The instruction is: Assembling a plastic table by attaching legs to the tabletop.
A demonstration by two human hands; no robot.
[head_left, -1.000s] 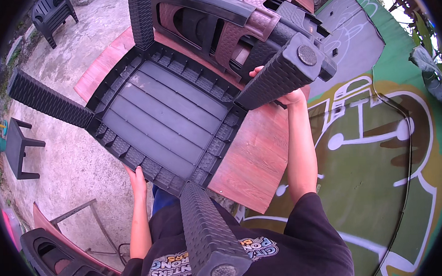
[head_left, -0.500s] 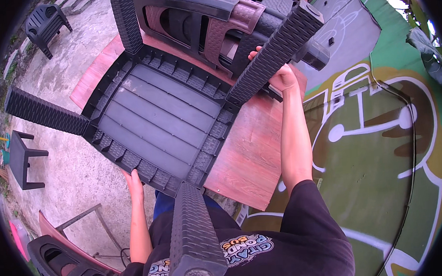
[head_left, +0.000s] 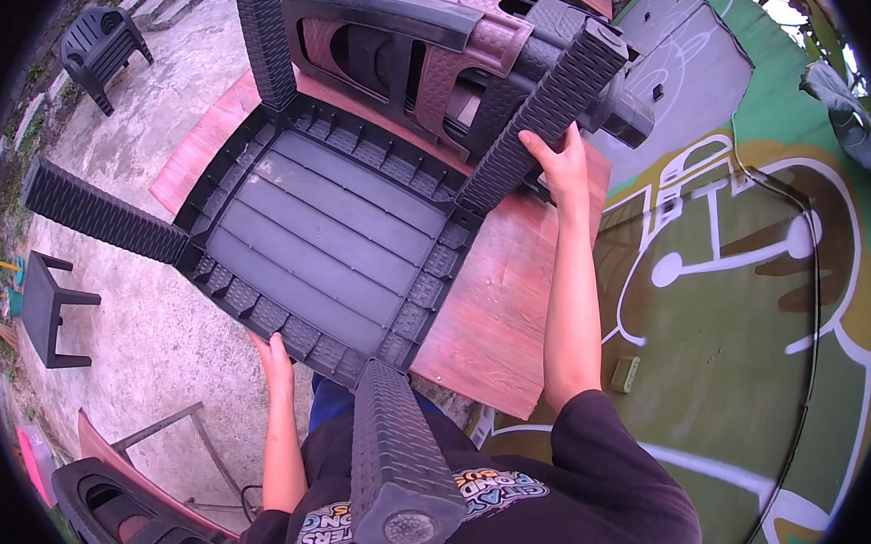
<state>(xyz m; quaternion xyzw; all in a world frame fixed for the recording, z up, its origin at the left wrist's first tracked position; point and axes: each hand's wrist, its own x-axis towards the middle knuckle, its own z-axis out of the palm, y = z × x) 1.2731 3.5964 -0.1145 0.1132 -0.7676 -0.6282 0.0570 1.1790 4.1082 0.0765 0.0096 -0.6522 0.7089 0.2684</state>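
An upside-down black plastic table (head_left: 325, 233) with woven-textured legs tilts in front of me, its ribbed underside facing up. My left hand (head_left: 277, 359) grips its near left rim, with the thumb on the outer side and the other fingers hidden beneath. At the right, my right hand (head_left: 560, 162) holds the table's far right leg (head_left: 545, 104). Its thumb lies on the leg and a finger runs up beside it; the rest are out of sight. The near leg (head_left: 401, 451) points toward my chest.
Behind the table lie stacked brown and black plastic chairs (head_left: 385, 58) on a reddish wood-patterned tabletop (head_left: 488, 338). A painted green wall (head_left: 735, 355) stands at the right. Farther left are a black armchair (head_left: 104, 48) and small dark table (head_left: 53, 312); another chair (head_left: 124, 525) sits lower left.
The table has shifted slightly right in view. My right hand's fingers, earlier wrapped over the leg's far side, have come off there; its thumb now lies on the near side.
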